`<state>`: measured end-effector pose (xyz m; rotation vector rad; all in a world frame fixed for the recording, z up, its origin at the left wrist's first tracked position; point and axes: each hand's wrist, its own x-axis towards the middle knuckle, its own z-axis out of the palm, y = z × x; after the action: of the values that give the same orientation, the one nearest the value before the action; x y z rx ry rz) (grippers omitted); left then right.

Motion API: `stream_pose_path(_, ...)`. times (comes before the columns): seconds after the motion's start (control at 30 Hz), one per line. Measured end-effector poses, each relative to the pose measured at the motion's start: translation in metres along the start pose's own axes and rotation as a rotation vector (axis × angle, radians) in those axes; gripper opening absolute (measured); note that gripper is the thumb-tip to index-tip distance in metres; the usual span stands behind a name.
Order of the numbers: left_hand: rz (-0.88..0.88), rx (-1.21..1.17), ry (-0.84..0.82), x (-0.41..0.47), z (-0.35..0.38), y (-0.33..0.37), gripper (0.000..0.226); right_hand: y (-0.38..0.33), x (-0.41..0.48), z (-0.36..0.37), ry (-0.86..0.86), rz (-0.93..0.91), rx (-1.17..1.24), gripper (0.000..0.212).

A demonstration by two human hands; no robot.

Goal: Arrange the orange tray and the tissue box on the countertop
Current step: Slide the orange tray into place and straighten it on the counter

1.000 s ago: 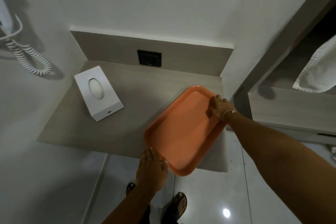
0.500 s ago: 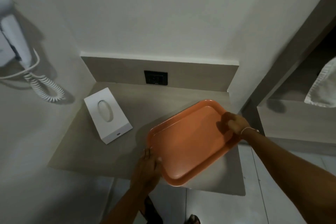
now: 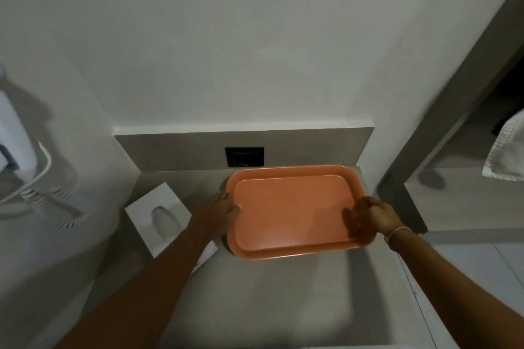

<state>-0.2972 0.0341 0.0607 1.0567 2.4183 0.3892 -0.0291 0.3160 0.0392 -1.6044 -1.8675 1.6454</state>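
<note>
The orange tray lies flat on the beige countertop, squared to the back wall at the rear right. My left hand grips its left rim. My right hand grips its right rim near the front corner, fingers over the edge. The white tissue box, with an oval opening on top, sits angled on the counter to the left of the tray; my left forearm crosses over its near corner.
A black wall socket sits in the backsplash just behind the tray. A white wall-mounted hairdryer with a coiled cord hangs at the left. A white towel hangs at the right over a lower shelf.
Both hands turned the tray from a diagonal position to parallel with the back wall and pushed it toward the rear right. The view moved closer to the counter.
</note>
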Motion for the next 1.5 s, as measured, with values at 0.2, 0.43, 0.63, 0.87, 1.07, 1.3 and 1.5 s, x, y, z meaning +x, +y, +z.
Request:
stream_pose_path(0.2,0.076,0.087,-0.112,0.035,-0.007,-0.032,0.038,-0.004,0.008,0.028,0.038,0.029,0.01,0.026)
stream_pose_path(0.43,0.075,0.099,-0.101,0.057,-0.003,-0.065,0.035,0.002,0.026,0.057,0.047,0.047,0.002,0.029)
stream_pose_path(0.63,0.058,0.166,-0.139,0.068,0.007,-0.078,0.029,0.009,0.034,0.072,0.03,0.044,-0.077,0.034)
stream_pose_path(0.87,-0.015,0.378,0.025,0.045,0.03,-0.026,0.061,0.024,0.001,0.085,0.106,-0.294,-0.776,0.068)
stream_pose_path(1.07,-0.008,0.271,-0.076,-0.038,0.11,0.021,0.068,0.081,-0.058,0.113,-0.04,-0.62,-0.974,0.07)
stream_pose_path(1.3,-0.076,0.284,-0.08,-0.059,0.137,0.019,0.076,0.097,-0.063,0.12,-0.082,-0.548,-1.059,0.071)
stream_pose_path(1.5,-0.056,0.294,-0.036,-0.043,0.135,0.014,0.078,0.09,-0.051,0.123,-0.075,-0.528,-1.087,0.072)
